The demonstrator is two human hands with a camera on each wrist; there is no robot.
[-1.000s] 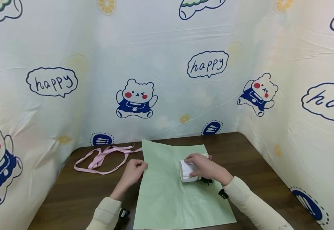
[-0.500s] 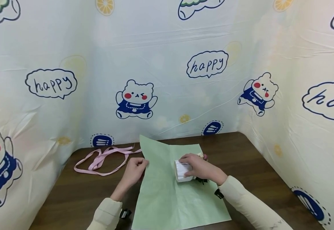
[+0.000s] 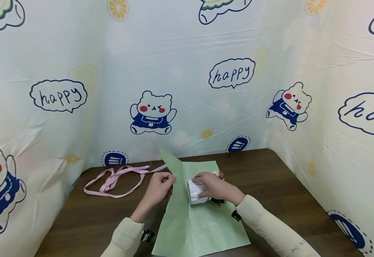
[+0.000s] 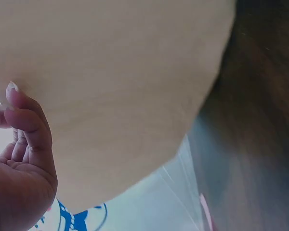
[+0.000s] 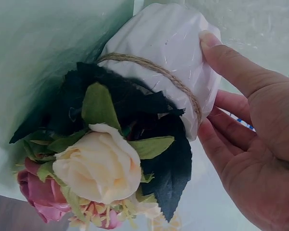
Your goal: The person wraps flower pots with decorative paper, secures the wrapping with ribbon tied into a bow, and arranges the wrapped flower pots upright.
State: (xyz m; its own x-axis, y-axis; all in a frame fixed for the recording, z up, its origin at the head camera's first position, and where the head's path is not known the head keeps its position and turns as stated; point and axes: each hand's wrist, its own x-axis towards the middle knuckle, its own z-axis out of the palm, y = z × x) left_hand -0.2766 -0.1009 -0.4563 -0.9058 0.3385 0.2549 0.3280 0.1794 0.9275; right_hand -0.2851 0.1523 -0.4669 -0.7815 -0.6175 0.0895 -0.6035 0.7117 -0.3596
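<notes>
The left hand [image 3: 158,187] pinches the left edge of the green paper [image 3: 212,228] between thumb and forefinger, and it seems that this grip is what makes the left part stand up from the table [image 3: 286,203], while the right part lies low. The right hand [image 3: 217,187] grasps the white pot [image 3: 195,192], with the thumb on one side and the other fingers on the opposite side. The pot is over the middle of the sheet, just right of the fold, turned on its side with the base to the left and the flowers to the right; probably it is held so because a round body could roll. Whether its full weight rests on the paper, one cannot tell. The pot has a glossy, faceted wall, and a brown twine [image 5: 156,70] goes around it near the mouth. From the mouth come a cream rose [image 5: 98,163], a pink rose [image 5: 41,192] and dark leaves [image 5: 168,168]. The sheet is lightly creased. At the far left, a pink ribbon [image 3: 109,184] lies in loose loops, untouched by the hands.
</notes>
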